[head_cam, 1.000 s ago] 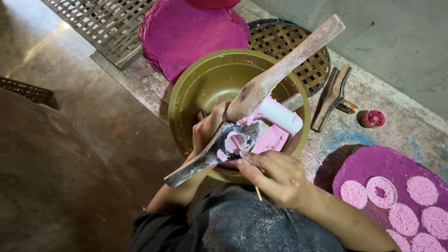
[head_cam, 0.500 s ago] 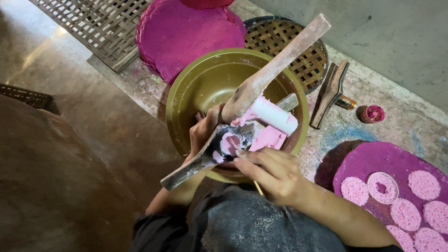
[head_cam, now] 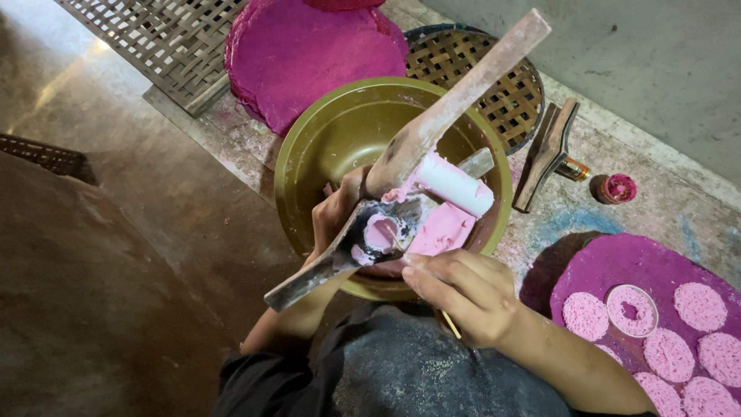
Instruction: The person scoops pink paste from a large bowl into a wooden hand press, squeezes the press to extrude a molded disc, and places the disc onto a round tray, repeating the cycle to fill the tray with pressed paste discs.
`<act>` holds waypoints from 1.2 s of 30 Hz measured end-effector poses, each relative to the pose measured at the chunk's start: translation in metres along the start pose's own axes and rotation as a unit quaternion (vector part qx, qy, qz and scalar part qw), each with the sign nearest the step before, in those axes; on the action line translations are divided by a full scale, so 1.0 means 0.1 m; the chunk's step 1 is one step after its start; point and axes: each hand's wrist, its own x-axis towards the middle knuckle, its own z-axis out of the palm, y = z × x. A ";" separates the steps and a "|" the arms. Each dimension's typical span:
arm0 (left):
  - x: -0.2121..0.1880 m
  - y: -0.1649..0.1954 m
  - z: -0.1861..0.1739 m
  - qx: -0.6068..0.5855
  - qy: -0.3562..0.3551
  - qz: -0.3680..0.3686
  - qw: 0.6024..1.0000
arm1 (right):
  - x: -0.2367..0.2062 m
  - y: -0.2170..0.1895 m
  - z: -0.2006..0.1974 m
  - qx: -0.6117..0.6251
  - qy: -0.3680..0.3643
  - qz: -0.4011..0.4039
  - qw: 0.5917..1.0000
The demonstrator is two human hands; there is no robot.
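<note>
The wooden press [head_cam: 401, 201], a two-armed tool smeared with pink paste, lay across the olive-green bowl [head_cam: 324, 147], its long upper arm slanting up and away to the right and its dark lower arm jutting down to the left past the bowl's rim. A round cup in the lower arm held a lump of pink dough [head_cam: 380, 232]. The left hand [head_cam: 336, 212] was curled around the press from the left, close to where the two arms met, fingers wrapped over the wood. The right hand [head_cam: 463, 289] was half closed just below the cup, its fingertips touching the press near the dough, and a thin stick [head_cam: 450, 324] showed beneath its palm, seemingly pinched there. A white cylinder [head_cam: 455, 185] coated in pink lay against the upper arm inside the bowl, above a slab of pink paste [head_cam: 444, 228].

Beyond the bowl, a large magenta sheet [head_cam: 316, 54] rested on the floor beside a woven bamboo mat [head_cam: 154, 31], and a round woven tray [head_cam: 502, 85] sat behind the bowl's right rim. A second wooden tool [head_cam: 548, 150] lay to the right, near a small pink-filled cap [head_cam: 619, 188]. At lower right, another magenta sheet [head_cam: 617, 270] carried several pale pink round discs [head_cam: 698, 305], one of them ring-shaped.
</note>
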 end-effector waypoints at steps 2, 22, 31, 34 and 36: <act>0.01 0.05 -0.01 -0.016 0.001 0.008 1.000 | 0.05 0.00 0.02 -0.009 0.002 0.010 1.000; -0.01 -0.20 0.08 -0.102 -0.016 -0.106 0.989 | 0.41 -0.37 -0.58 0.011 -0.105 0.076 0.992; -0.09 -0.22 -0.05 -0.799 0.046 -0.269 0.535 | -1.22 0.63 0.34 0.006 0.163 0.402 0.901; -0.12 0.01 -0.03 -0.918 -0.046 -0.249 0.305 | -1.17 0.74 0.67 0.015 0.016 0.420 0.907; -0.16 0.18 0.01 -0.938 -0.058 -0.241 0.244 | -1.07 0.68 0.73 0.011 -0.008 0.472 0.881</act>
